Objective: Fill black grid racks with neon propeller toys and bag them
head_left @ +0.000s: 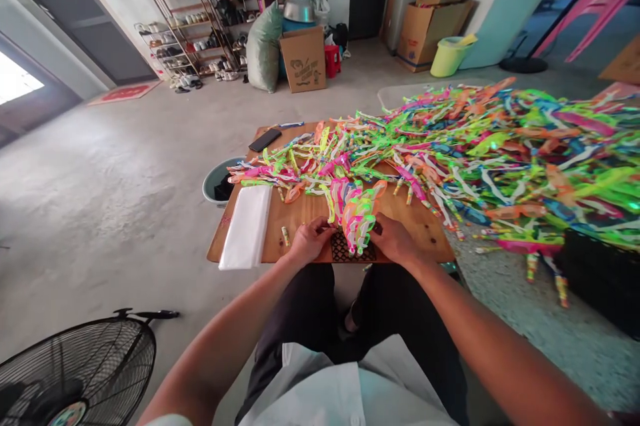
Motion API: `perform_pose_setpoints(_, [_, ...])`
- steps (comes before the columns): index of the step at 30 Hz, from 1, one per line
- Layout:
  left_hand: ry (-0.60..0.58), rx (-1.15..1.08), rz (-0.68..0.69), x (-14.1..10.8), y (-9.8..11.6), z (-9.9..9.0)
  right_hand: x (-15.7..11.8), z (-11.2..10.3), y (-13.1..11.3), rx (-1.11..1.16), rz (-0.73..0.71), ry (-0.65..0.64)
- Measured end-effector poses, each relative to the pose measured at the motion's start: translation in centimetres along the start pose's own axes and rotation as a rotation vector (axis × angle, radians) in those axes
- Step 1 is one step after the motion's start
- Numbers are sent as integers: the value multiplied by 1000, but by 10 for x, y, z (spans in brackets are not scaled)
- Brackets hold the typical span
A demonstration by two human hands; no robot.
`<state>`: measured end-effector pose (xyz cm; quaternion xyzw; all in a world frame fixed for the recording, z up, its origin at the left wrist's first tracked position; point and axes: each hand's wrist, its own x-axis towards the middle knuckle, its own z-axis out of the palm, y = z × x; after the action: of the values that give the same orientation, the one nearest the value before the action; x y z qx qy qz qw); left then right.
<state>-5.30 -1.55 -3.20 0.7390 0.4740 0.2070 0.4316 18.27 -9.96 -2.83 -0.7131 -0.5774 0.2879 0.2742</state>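
One fanned bunch of plastic pieces [356,221] sits between the left hand [311,242] and the right hand [395,241], over a black lattice [341,250] at the wooden table's [277,213] near edge. I see neon pink, orange, green and white in it. Both forearms [240,323] slant inward, fingers curled; from here I can't tell whether either hand grips it.
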Motion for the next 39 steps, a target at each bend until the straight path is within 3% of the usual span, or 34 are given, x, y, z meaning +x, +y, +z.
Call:
perform_pose_setpoints(13, [30,125,32,2,2,-1,0,0,-2,-17,8,-2])
perform_pose_setpoints(20, [91,166,27,-2,3,6,-2,6,5,-64,-61,41])
perform_pose_setpoints(33, [21,355,216,6,3,2,0,11,-2,3,-55,32])
perform_pose_setpoints(36, [-38,308,217,4,3,-8,-1,0,1,83,-92,-56])
perform_pose_setpoints(39, [-252,218,164,8,5,-35,11,-25,9,160,-75,-276])
